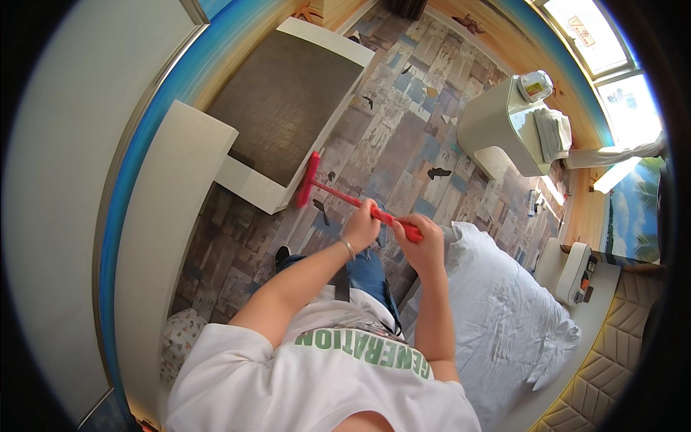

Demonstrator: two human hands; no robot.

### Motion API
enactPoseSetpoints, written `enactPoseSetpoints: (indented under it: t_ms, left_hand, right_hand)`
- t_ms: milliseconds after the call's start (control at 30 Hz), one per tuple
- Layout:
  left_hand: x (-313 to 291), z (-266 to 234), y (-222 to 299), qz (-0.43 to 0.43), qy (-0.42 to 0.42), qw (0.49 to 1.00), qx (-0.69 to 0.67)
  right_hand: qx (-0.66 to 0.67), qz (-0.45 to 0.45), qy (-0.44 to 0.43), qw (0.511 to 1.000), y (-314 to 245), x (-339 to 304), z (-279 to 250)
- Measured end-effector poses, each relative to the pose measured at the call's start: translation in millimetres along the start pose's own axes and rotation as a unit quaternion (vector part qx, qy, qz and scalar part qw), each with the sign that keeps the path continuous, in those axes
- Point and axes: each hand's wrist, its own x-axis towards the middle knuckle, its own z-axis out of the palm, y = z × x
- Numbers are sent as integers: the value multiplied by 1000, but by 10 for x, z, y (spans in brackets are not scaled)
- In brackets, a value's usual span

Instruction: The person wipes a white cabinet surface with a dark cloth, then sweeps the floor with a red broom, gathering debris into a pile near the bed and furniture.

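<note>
My left hand (362,227) is wrapped round the shaft of a red broom (335,193), with a bracelet on that wrist. Further up, toward the handle's end, my right hand (423,243) grips the same broom. Its wide red head (309,180) rests on the floor right beside the low white platform with a dark top (277,108). The shaft slants from the head toward my right side. The bristles' underside is hidden.
A patchwork wood-look floor (378,133) bears several dark scraps. To the right stand a white desk (497,122) with folded cloth on it and a bed (504,317) with rumpled white bedding. A curved white unit (162,216) runs along the left wall.
</note>
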Motion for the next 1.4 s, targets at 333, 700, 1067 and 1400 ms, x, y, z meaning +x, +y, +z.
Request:
enactPoseSetpoints:
  t_ms: [333, 700, 1067, 1400]
  left_hand:
    - [299, 563, 435, 30, -30, 998, 36]
    - [346, 489, 51, -40, 69, 996, 41]
    - [1207, 953, 512, 36, -29, 999, 10]
    - [1478, 778, 999, -53, 18, 998, 20]
  right_hand:
    - [-14, 5, 12, 1000, 501, 256, -557]
    - [80, -44, -115, 989, 777, 595, -251]
    - [-33, -61, -55, 996, 946, 1229, -767]
    - [91, -18, -177, 980, 959, 2100, -1004]
